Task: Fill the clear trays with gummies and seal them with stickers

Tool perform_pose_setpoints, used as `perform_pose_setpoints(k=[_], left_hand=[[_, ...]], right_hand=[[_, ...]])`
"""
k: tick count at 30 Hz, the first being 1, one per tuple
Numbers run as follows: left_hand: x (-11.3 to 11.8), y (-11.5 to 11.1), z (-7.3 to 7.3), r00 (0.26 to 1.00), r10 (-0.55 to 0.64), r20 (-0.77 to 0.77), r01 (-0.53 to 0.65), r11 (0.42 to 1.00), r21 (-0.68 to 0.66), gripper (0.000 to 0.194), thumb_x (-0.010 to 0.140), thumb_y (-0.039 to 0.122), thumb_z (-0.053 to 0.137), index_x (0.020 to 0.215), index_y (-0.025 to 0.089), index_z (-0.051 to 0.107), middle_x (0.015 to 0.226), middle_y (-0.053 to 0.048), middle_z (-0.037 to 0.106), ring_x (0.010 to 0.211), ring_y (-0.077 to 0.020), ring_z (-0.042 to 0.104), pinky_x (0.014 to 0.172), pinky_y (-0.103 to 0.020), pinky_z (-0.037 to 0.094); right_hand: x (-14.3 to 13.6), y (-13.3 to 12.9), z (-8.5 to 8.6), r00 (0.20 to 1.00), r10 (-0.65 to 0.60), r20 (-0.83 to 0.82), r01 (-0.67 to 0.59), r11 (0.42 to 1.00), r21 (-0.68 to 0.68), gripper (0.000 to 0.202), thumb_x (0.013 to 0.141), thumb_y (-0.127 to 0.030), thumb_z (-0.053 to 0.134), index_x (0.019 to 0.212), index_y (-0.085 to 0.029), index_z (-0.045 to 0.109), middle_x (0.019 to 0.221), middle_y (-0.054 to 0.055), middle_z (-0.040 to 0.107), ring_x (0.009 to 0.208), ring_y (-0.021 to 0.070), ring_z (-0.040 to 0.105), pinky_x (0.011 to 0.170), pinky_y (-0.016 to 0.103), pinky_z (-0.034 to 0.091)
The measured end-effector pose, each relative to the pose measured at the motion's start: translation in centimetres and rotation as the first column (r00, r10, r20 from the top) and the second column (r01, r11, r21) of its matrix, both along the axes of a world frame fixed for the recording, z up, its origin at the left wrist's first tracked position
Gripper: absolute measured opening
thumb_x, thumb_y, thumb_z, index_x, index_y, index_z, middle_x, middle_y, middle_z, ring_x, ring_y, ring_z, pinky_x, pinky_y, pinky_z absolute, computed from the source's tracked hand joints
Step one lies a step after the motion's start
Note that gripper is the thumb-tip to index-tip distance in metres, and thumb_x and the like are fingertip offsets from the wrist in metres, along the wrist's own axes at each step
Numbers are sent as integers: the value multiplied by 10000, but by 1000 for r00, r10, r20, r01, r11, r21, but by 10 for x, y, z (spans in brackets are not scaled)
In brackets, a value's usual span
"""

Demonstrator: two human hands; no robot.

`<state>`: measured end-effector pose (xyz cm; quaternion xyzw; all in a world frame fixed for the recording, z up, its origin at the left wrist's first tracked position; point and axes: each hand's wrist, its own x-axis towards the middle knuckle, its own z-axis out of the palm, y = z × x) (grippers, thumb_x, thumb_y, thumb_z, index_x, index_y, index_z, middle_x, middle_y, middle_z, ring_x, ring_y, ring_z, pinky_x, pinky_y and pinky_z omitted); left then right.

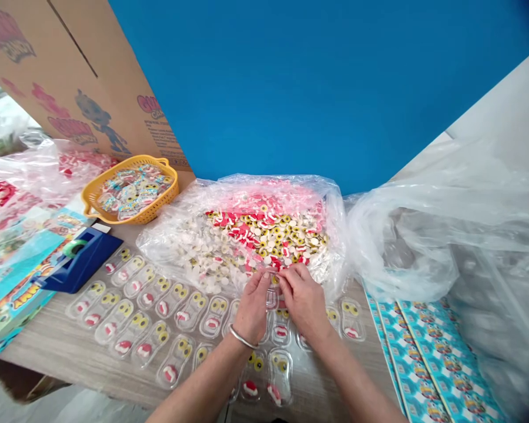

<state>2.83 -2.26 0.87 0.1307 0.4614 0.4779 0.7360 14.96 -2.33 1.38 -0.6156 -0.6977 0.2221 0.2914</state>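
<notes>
My left hand [253, 302] and my right hand [303, 296] meet just in front of the open clear bag [330, 235] of eye-shaped and red-and-white mouth-shaped candies [286, 232]. The fingertips of both hands are pinched together over a small clear tray [271, 298]; what they hold between them is too small to make out. Around and below my hands, several clear trays [170, 361] lie in rows on the wooden table [79, 364], each visible one with yellow eyes and a red-and-white mouth. My forearms cover some trays.
A yellow basket [164, 202] of wrapped pieces stands back left, beside a blue tape dispenser [81, 261] and printed packaging [22, 270]. Printed blue sheets [436, 352] and clear plastic bags [498, 294] lie right. A blue panel [317, 88] and cardboard box [83, 76] rise behind.
</notes>
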Motion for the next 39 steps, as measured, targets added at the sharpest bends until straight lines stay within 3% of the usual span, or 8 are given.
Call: perform_pose_setpoints(k=[4,8,14,19,22,25,32,39], left_hand=[[-3,2,3,995,-45,-90,47,999,24,279,817,402,646,1033,225,638,1110,-73,702,843,-226,702,617,-280,540],[-3,3,2,998,3,-63,-3,1000,11,282,832,416,636,1030,216,637,1098,-99,701,818,-244,709,602,-301,540],[-5,4,2,997,31,65,-32,999,5,278,844,391,632,1038,194,650,1121,-123,682,896,-256,699,739,-353,550],[-4,4,8,986,14,163,-18,1000,25,276,853,342,612,1073,176,633,1175,-121,656,958,-243,676,782,-348,541],[6,-2,14,981,14,191,-23,999,44,247,858,281,586,1076,174,632,1108,-92,679,946,-209,666,802,-314,524],[22,-13,19,981,19,195,-21,1000,11,281,849,250,573,1120,195,618,1098,-71,683,978,-198,656,849,-306,508],[50,-37,26,984,-51,170,42,998,56,292,851,282,585,1139,239,608,1284,-52,604,1074,-218,632,871,-310,505],[66,-49,26,978,-171,122,166,985,48,247,846,266,600,1086,211,623,1270,-68,612,1030,-204,648,877,-307,501]], right_hand=[[9,17,1,972,-70,226,76,997,-21,244,982,-251,400,1033,-218,636,962,53,627,873,172,615,773,265,456],[10,50,-5,831,-124,542,186,981,-61,210,956,-281,454,971,-187,642,984,88,622,868,208,623,712,287,439],[7,72,-9,838,-108,535,212,968,-137,169,921,-224,477,1003,-192,621,1002,93,627,855,196,632,691,271,423],[16,32,11,994,-106,20,108,979,-173,131,885,-210,498,982,-211,587,842,22,659,758,162,632,690,253,457],[13,-9,21,955,-82,-286,20,977,-214,244,876,-217,509,1115,-240,554,815,-13,668,683,147,634,637,244,480],[4,-43,23,960,-125,-249,85,983,-165,184,906,-220,473,1036,-244,599,858,6,682,724,160,643,668,262,482],[9,-82,16,920,-316,233,322,947,12,259,973,-298,424,800,-215,598,796,65,640,679,182,605,603,267,409],[39,-104,25,976,-187,-116,177,980,-88,245,936,-129,412,1042,-222,612,980,51,657,895,177,627,796,282,479]])
